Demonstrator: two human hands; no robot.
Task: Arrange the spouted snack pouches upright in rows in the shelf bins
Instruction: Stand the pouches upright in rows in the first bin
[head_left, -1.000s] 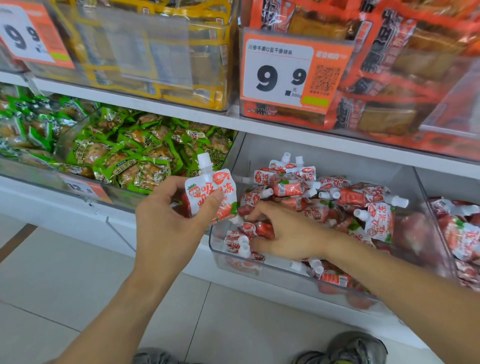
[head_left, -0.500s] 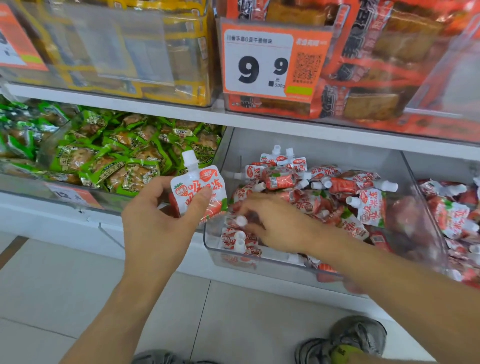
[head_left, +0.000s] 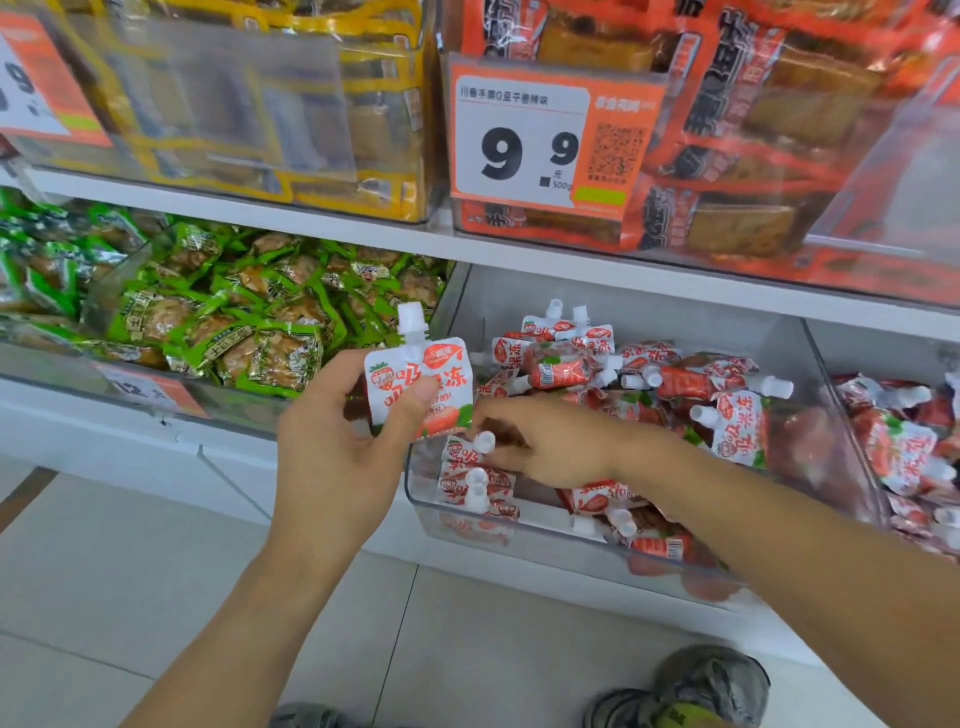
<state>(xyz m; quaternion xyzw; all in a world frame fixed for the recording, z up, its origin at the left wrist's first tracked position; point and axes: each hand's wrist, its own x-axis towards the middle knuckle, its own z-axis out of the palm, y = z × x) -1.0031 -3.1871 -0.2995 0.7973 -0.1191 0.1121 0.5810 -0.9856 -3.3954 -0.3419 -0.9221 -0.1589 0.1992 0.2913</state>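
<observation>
At the front of a clear bin (head_left: 519, 540), the right hand (head_left: 550, 447) reaches in with its fingers curled down among small pouches. Its fingertips touch the back pouch of a short row (head_left: 475, 480) standing upright in the bin's front left corner, white caps pointing up (I cannot tell if the hand truly grips one). The left hand (head_left: 337, 441) is just left of the bin, outside it, closed around one held pouch (head_left: 423, 384). The thumb presses the front of this pouch and the other fingers wrap behind it. It stands upright, with its white spout on top and a strawberry picture on it.

Behind the right hand, a loose pile (head_left: 649, 379) of the same red and white pouches lies every which way, filling the back and right of the bin. Left of the bin sit green snack packs (head_left: 249, 332). Above, on the next shelf, is an orange price tag (head_left: 550, 135) reading 9.9. Down below, grey shoes (head_left: 696, 686) stand on the pale floor.
</observation>
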